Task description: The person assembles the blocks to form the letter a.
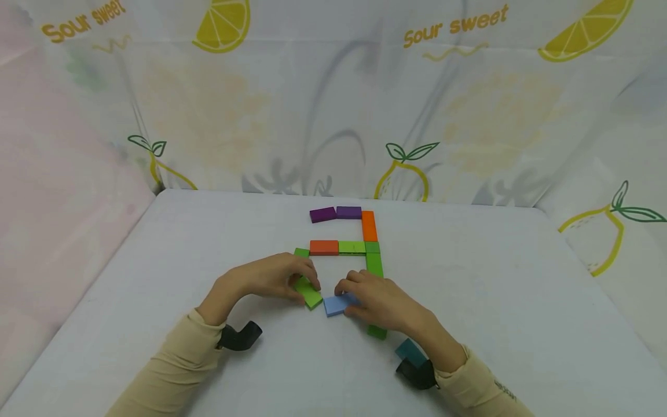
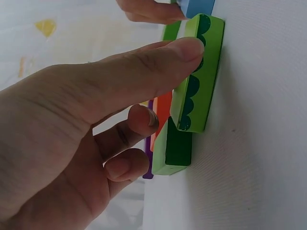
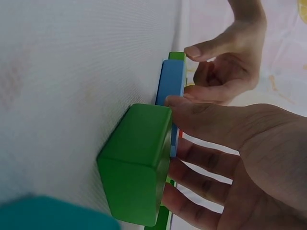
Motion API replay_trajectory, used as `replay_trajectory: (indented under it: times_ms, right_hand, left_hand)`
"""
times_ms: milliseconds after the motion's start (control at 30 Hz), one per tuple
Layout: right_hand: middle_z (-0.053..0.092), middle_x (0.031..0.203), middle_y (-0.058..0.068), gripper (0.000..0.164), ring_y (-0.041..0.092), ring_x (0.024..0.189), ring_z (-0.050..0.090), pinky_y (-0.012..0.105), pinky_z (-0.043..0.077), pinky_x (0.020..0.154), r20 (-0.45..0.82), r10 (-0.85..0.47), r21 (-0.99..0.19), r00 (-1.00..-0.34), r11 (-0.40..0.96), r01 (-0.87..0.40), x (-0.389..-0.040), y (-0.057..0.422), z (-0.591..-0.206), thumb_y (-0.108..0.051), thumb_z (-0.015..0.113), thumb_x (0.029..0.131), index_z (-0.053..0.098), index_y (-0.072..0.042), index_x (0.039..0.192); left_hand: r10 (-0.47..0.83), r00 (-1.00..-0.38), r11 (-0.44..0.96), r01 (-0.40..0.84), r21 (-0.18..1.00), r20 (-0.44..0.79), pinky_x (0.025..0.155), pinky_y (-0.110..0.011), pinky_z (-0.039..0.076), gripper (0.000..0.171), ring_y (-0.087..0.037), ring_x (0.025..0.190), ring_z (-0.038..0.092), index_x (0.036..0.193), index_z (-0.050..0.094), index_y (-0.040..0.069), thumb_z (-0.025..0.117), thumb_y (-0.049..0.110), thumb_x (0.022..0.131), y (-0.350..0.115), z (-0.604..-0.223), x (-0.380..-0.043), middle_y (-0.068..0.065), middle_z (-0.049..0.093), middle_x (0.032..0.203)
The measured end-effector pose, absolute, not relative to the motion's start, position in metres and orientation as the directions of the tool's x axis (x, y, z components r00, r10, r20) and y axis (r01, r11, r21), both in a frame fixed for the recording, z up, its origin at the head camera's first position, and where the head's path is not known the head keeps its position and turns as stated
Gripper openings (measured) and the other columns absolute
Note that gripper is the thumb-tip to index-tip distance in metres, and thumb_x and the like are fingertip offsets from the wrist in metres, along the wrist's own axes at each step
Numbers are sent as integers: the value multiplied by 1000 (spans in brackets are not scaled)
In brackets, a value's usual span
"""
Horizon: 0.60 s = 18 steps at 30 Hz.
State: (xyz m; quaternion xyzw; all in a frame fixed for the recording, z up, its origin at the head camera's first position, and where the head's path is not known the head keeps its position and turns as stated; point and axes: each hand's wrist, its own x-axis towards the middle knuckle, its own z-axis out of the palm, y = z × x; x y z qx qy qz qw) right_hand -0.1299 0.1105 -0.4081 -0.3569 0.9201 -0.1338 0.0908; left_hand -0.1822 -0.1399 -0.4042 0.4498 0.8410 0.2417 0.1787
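Observation:
My left hand (image 1: 276,277) pinches a light green block (image 1: 311,296) that lies slanted on the table. Its thumb presses the side with the dark green scalloped edge, plain in the left wrist view (image 2: 194,91). Beside it lies a light blue block (image 1: 333,306), one end close to the green block's near corner. My right hand (image 1: 385,300) holds this blue block between thumb and fingers. In the right wrist view the thumb rests on the blue block's (image 3: 170,81) side, and a green block (image 3: 136,148) stands nearer the camera.
Farther back, an orange-red block (image 1: 324,248) and a light green block (image 1: 351,248) form a row. An orange block (image 1: 369,226) meets two purple blocks (image 1: 348,212) at the back. Green blocks (image 1: 374,264) run down the right side. A teal block (image 1: 410,352) lies by the right wrist.

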Motion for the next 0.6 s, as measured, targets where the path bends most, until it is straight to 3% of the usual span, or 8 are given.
replay_trajectory:
  times_ms: [600]
  right_hand:
    - [59, 103, -5, 30, 9, 94, 52, 23, 50, 76, -80, -678, -307, -731, 715, -629, -132, 111, -409, -27, 69, 87, 61, -19, 115]
  left_hand:
    - [828, -552, 510, 674, 535, -94, 73, -21, 43, 24, -11, 82, 52, 101, 70, 20, 77, 20, 79, -136, -406, -182, 8, 63, 97]
